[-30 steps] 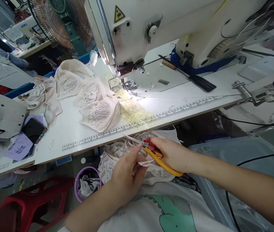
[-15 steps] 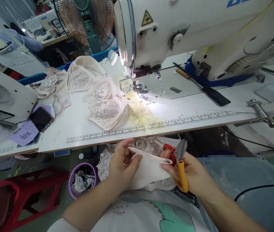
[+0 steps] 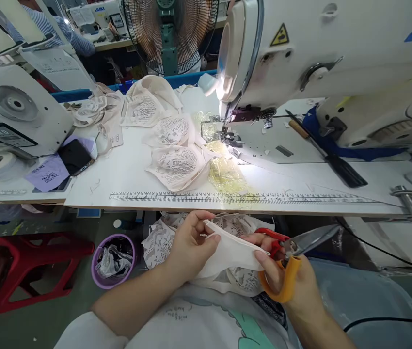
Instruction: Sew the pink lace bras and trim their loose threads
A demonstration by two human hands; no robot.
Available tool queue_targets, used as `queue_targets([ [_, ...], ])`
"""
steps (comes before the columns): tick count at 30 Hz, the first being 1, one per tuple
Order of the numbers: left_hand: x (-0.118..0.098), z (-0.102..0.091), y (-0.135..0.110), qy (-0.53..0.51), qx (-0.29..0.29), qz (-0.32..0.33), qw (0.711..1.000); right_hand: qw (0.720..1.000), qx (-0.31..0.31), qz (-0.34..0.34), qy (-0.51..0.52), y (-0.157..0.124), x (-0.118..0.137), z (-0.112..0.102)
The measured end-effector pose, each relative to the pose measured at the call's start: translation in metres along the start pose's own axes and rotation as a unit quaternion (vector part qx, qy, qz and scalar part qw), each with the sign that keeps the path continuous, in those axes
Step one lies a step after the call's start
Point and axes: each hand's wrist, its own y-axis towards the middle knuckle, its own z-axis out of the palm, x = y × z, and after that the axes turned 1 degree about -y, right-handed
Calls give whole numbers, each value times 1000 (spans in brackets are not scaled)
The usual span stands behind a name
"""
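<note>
Left hand [image 3: 193,247] pinches white fabric [image 3: 224,249] edge, right hand [image 3: 286,271] grips fabric's other end plus red-and-orange scissors [image 3: 289,252], blades pointing right, lace pieces [image 3: 158,242] underneath.

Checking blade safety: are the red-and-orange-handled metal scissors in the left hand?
No, the right hand holds the scissors.

Head cam, fwd/down, close abv white cloth [image 3: 224,252], table [image 3: 129,169] beyond
</note>
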Motion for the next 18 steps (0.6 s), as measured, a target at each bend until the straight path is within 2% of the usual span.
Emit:
queue_targets([
  [4, 6, -7, 3, 2, 15, -15, 1000, 1000, -17, 2, 13, -2, -1, 7],
  [6, 8, -14, 2, 68, 15, 23, 997, 1000, -23, 9, 15, -3, 1, 11],
  [7, 7, -17, 1, 122, 5, 71, 990, 1000, -20, 12, 15, -3, 3, 13],
  [8, 4, -20, -1, 183, -14, 141, 973, 1000, -16, 14, 13, -3, 5, 15],
  [9, -1, -22, -3, 244, -30, 227, 942, 1000, -11, 15, 10, -2, 7, 16],
  [10, -8, -22, -5, 301, -29, 314, 900, 1000, -3, 15, 4, -2, 9, 18],
  [12, -23, -18, -9, 399, 35, 442, 802, 1000, 12, 14, -10, -1, 15, 21],
  [13, -29, -14, -11, 444, 83, 468, 760, 1000, 18, 13, -14, -1, 17, 23],
  [15, -37, -7, -10, 524, 173, 450, 702, 999, 29, 11, -22, 0, 21, 26],
  [16, -38, -5, -9, 556, 203, 416, 690, 999, 32, 11, -28, 0, 22, 27],
  [18, -36, -5, -5, 593, 246, 327, 694, 998, 38, 10, -45, 0, 23, 28],
])
